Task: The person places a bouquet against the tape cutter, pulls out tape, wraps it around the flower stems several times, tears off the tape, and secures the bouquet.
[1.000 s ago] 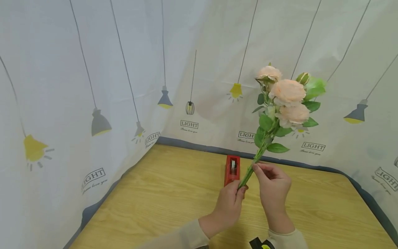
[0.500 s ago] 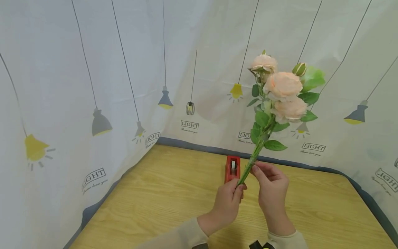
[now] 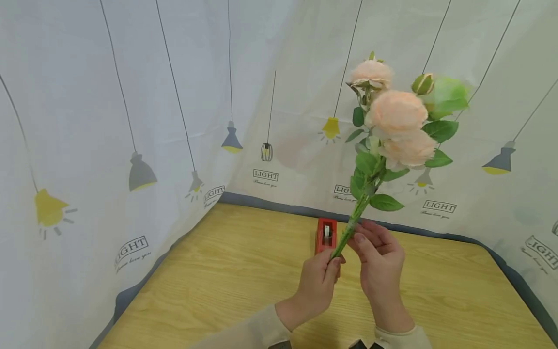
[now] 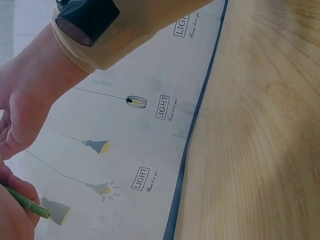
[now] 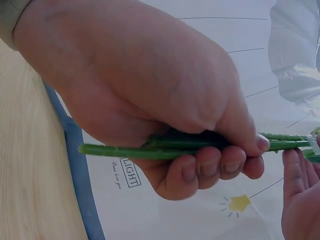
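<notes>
A bunch of artificial peach roses [image 3: 397, 112] with green leaves leans up to the right in the head view. My left hand [image 3: 311, 286] grips the lower stems; the right wrist view shows its fingers [image 5: 209, 162] curled round them, with cut stem ends [image 5: 112, 151] sticking out. Higher up, my right hand [image 3: 383, 271] holds its fingers against the stems, its thumb apart from them. A shiny clear patch, like tape, shows on the stems [image 3: 348, 231] there. In the left wrist view, one stem end [image 4: 40, 209] pokes past the left hand's fingers.
A red tape dispenser [image 3: 327, 235] stands on the wooden table [image 3: 218, 271], just behind the left hand. White cloth [image 3: 187, 106] printed with hanging lamps surrounds the table's back and sides. A dark wrist camera [image 4: 87, 20] sits on the right sleeve.
The roses have risen and come nearer, with the stems turned slightly more upright. My right thumb and fingers have spread apart beside the stems. The left hand keeps its grip.
</notes>
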Demonstrator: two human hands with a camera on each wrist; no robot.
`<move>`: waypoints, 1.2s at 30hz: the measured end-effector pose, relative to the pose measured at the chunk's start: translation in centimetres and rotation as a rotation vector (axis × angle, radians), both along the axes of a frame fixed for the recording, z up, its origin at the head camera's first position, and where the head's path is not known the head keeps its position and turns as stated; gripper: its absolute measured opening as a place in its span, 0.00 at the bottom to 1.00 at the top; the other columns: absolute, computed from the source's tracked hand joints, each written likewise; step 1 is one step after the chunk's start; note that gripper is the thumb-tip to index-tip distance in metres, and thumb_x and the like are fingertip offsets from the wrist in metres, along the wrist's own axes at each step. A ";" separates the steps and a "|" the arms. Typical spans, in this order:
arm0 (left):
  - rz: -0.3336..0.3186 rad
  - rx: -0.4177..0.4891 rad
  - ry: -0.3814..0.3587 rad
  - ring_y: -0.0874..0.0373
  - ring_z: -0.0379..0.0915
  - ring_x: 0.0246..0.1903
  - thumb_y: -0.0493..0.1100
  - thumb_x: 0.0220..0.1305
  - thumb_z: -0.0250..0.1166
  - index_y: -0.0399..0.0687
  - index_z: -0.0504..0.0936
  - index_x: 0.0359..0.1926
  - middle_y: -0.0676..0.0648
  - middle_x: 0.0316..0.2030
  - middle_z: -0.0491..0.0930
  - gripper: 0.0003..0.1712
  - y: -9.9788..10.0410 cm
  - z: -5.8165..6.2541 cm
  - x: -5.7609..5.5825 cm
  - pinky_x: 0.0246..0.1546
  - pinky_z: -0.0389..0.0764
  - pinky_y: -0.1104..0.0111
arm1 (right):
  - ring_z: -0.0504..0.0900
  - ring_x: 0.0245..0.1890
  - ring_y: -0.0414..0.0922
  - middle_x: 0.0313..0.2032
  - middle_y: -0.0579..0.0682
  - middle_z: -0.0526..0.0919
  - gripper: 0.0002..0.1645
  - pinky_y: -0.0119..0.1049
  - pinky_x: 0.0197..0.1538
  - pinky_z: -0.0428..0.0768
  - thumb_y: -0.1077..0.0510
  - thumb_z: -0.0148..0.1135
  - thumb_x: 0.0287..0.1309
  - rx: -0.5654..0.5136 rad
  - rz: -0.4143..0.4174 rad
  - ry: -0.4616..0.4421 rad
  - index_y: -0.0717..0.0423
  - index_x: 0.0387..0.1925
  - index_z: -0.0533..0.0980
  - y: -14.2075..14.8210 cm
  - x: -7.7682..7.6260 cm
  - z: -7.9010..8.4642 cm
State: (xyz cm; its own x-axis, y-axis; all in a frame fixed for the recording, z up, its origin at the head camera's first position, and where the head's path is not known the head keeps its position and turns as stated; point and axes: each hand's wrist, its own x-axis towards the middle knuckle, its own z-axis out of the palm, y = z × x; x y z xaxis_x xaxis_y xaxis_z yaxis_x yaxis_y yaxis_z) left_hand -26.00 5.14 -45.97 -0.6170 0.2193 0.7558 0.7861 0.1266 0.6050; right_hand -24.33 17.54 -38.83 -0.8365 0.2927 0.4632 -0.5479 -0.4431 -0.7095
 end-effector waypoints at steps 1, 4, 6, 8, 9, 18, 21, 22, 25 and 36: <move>-0.007 0.006 -0.015 0.73 0.63 0.19 0.35 0.76 0.49 0.44 0.77 0.38 0.49 0.19 0.73 0.10 0.0 0.1 0.0 0.19 0.69 0.85 | 0.89 0.36 0.44 0.35 0.53 0.89 0.09 0.39 0.43 0.88 0.77 0.57 0.61 0.025 0.008 0.013 0.72 0.42 0.78 0.1 0.0 0.0; -0.018 0.019 -0.048 0.73 0.63 0.19 0.35 0.76 0.50 0.44 0.77 0.38 0.48 0.19 0.73 0.10 0.0 0.1 0.0 0.18 0.69 0.84 | 0.90 0.37 0.44 0.37 0.53 0.90 0.06 0.39 0.43 0.87 0.74 0.56 0.63 0.110 0.005 0.046 0.70 0.38 0.79 0.4 -0.1 -0.1; -0.019 0.023 -0.054 0.73 0.63 0.19 0.35 0.76 0.50 0.44 0.77 0.38 0.47 0.19 0.74 0.10 0.0 0.2 0.0 0.18 0.69 0.84 | 0.90 0.35 0.45 0.36 0.54 0.89 0.05 0.39 0.42 0.88 0.72 0.57 0.64 0.137 -0.025 0.034 0.72 0.37 0.79 0.5 -0.1 -0.1; -0.028 0.025 -0.054 0.73 0.62 0.18 0.35 0.76 0.50 0.44 0.77 0.38 0.47 0.19 0.74 0.10 0.0 0.2 0.1 0.17 0.69 0.84 | 0.90 0.33 0.45 0.34 0.54 0.89 0.06 0.38 0.40 0.88 0.71 0.59 0.64 0.156 -0.075 -0.005 0.74 0.36 0.78 0.4 -0.1 0.0; -0.032 0.024 -0.047 0.73 0.62 0.18 0.35 0.76 0.50 0.44 0.77 0.38 0.47 0.19 0.73 0.10 0.0 0.2 0.1 0.17 0.69 0.84 | 0.89 0.32 0.45 0.33 0.54 0.89 0.07 0.38 0.40 0.88 0.70 0.60 0.63 0.165 -0.101 -0.029 0.76 0.35 0.77 0.3 0.0 0.0; -0.164 0.059 -0.206 0.72 0.62 0.15 0.42 0.79 0.46 0.42 0.77 0.39 0.44 0.18 0.71 0.14 0.0 0.0 -0.1 0.15 0.71 0.79 | 0.83 0.28 0.42 0.28 0.50 0.83 0.08 0.30 0.36 0.87 0.66 0.57 0.67 0.378 -0.256 -0.190 0.70 0.33 0.74 0.6 0.7 0.8; -0.232 0.129 -0.325 0.69 0.65 0.17 0.43 0.79 0.46 0.37 0.76 0.40 0.39 0.19 0.70 0.17 -0.1 0.0 -0.4 0.17 0.73 0.78 | 0.79 0.27 0.42 0.28 0.49 0.81 0.08 0.27 0.34 0.85 0.64 0.56 0.69 0.401 -0.274 -0.218 0.66 0.33 0.73 1.2 1.1 1.3; -0.252 0.157 -0.367 0.68 0.65 0.17 0.43 0.79 0.45 0.35 0.76 0.40 0.39 0.20 0.70 0.17 -0.2 0.1 -0.5 0.18 0.74 0.78 | 0.79 0.26 0.42 0.27 0.49 0.80 0.09 0.27 0.34 0.84 0.63 0.56 0.69 0.392 -0.280 -0.223 0.66 0.33 0.73 1.4 1.2 1.4; -0.287 0.231 -0.473 0.66 0.65 0.18 0.42 0.79 0.45 0.31 0.75 0.42 0.40 0.20 0.68 0.18 -0.5 0.4 -0.8 0.20 0.74 0.77 | 0.78 0.25 0.41 0.27 0.49 0.79 0.10 0.26 0.32 0.84 0.61 0.57 0.69 0.340 -0.283 -0.222 0.66 0.33 0.72 2.3 1.2 1.7; -0.230 0.130 -0.247 0.67 0.65 0.16 0.39 0.78 0.46 0.37 0.76 0.38 0.40 0.18 0.70 0.15 -0.3 0.7 -0.2 0.16 0.73 0.77 | 0.83 0.27 0.42 0.30 0.50 0.85 0.10 0.32 0.34 0.87 0.65 0.62 0.64 0.375 -0.164 -0.196 0.72 0.42 0.77 1.7 0.6 1.1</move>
